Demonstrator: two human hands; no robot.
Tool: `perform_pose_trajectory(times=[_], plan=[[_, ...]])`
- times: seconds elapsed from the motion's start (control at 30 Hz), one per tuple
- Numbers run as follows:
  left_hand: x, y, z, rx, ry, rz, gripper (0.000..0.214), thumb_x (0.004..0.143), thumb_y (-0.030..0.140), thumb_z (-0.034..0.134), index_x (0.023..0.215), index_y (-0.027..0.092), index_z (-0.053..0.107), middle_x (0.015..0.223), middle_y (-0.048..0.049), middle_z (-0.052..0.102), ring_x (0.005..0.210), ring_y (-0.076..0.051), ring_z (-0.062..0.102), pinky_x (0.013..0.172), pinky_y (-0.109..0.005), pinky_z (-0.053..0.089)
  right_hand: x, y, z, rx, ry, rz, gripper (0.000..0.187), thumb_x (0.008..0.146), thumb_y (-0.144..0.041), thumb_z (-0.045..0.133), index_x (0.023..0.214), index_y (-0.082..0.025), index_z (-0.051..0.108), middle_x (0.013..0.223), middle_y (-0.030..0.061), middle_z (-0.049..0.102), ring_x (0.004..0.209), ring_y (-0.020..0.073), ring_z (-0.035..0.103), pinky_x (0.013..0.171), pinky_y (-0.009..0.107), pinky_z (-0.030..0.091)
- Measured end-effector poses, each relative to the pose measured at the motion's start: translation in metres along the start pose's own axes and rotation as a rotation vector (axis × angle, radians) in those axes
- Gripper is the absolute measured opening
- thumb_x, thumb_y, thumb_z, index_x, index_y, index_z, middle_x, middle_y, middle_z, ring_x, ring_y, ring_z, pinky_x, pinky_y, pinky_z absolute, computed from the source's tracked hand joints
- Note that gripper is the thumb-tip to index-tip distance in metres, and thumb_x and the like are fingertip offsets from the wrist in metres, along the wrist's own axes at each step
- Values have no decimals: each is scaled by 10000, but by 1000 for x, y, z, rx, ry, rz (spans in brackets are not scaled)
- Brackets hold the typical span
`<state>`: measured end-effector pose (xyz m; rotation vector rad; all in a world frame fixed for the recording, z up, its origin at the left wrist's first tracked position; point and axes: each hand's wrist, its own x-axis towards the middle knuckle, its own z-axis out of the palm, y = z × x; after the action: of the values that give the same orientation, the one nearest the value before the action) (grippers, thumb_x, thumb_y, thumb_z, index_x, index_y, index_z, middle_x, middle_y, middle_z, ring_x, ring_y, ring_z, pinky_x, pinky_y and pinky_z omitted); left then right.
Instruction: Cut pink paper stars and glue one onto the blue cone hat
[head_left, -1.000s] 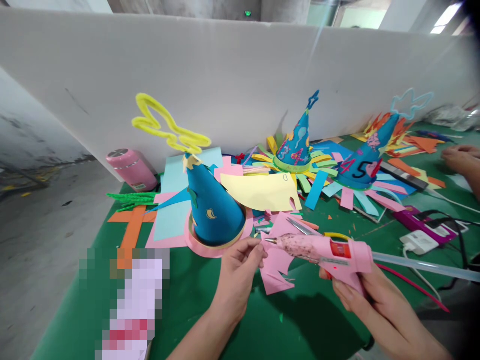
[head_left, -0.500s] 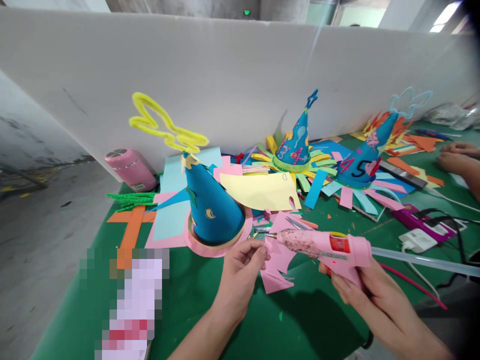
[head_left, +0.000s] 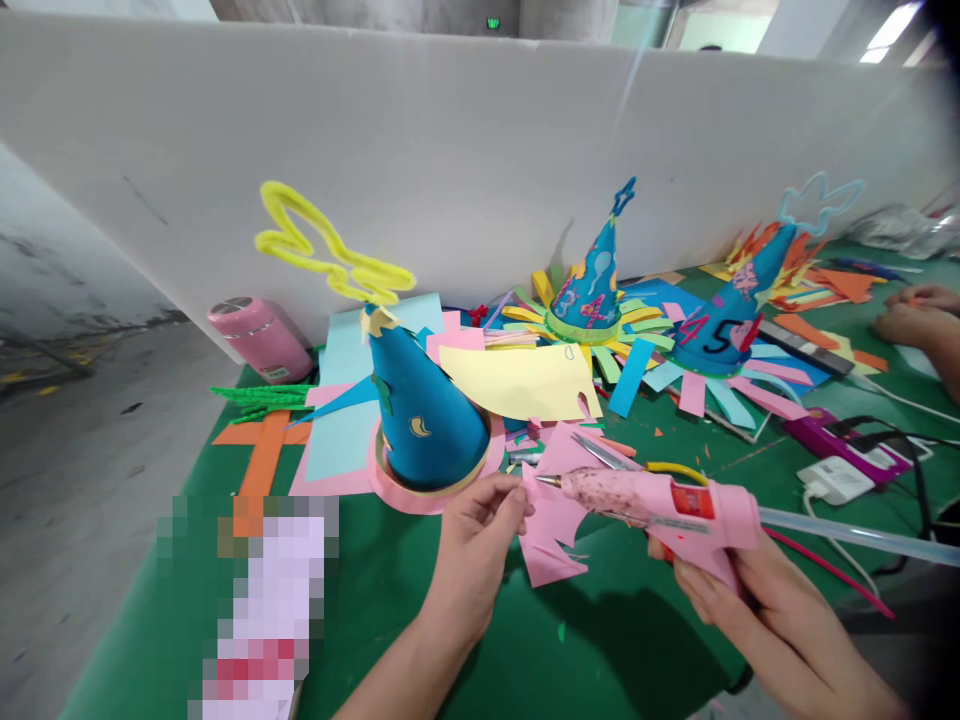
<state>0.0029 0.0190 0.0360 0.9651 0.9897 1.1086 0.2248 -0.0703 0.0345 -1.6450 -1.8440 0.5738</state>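
My right hand grips a pink hot glue gun, its metal nozzle pointing left toward my left hand. My left hand pinches a small pink paper piece between thumb and fingertips, right at the nozzle tip. Just beyond my left hand stands a blue paper cone hat with a pink brim and a yellow pipe-cleaner shape on top. A torn pink paper sheet lies on the green table under the gun.
Two more decorated cone hats stand farther back among coloured paper strips. A yellow sheet, scissors, a pink flask and a power strip lie around. Another person's hands rest at far right. A white partition backs the table.
The glue gun dipped and shifted slightly right, its nozzle staying at the pink piece in my left fingers. The hands otherwise hold the same places.
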Motion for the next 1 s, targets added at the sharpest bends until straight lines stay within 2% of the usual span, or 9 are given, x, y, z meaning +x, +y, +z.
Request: perform_pose_trajectory(times=[0.17, 0.37, 0.57, 0.7, 0.87, 1.0], plan=[[0, 0, 0, -3, 11, -1, 103, 753, 230, 577, 691, 170, 634, 571, 34, 519, 558, -72, 439, 579, -202, 362, 1, -2, 1, 101, 32, 10, 317, 842, -295, 462, 1154, -240, 461, 879, 61, 630, 649, 174, 607, 546, 226, 536], [0, 0, -1, 7, 11, -14, 104, 753, 246, 582, 697, 171, 629, 578, 34, 519, 553, -70, 438, 570, -199, 359, 5, -7, -2, 68, 56, -8, 249, 852, -295, 441, 1092, -245, 485, 759, 33, 595, 606, 157, 582, 534, 213, 522], [-1, 3, -1, 5, 15, -39, 111, 757, 250, 581, 686, 174, 621, 570, 40, 504, 555, -69, 436, 598, -205, 364, 4, -5, 0, 79, 70, -13, 262, 842, -293, 457, 1099, -258, 492, 798, 30, 606, 599, 151, 586, 508, 197, 513], [0, 3, 0, 6, 15, -39, 117, 758, 248, 579, 677, 171, 615, 574, 37, 506, 562, -73, 438, 591, -205, 360, 5, -7, 0, 74, 58, -33, 282, 844, -279, 451, 1124, -256, 470, 856, 40, 619, 633, 155, 591, 549, 206, 521], [0, 2, 0, -5, 15, -48, 112, 756, 253, 583, 684, 173, 614, 571, 38, 508, 557, -72, 440, 586, -203, 358, 8, -7, -1, 42, 91, -30, 230, 852, -282, 437, 1071, -240, 493, 734, 26, 575, 567, 146, 558, 503, 206, 505], [-1, 2, -1, 3, 30, -52, 115, 755, 258, 584, 688, 172, 620, 569, 38, 510, 551, -69, 441, 587, -199, 361, 5, -3, 1, 65, 65, -16, 268, 847, -293, 450, 1108, -244, 482, 827, 57, 615, 606, 163, 584, 521, 224, 523]])
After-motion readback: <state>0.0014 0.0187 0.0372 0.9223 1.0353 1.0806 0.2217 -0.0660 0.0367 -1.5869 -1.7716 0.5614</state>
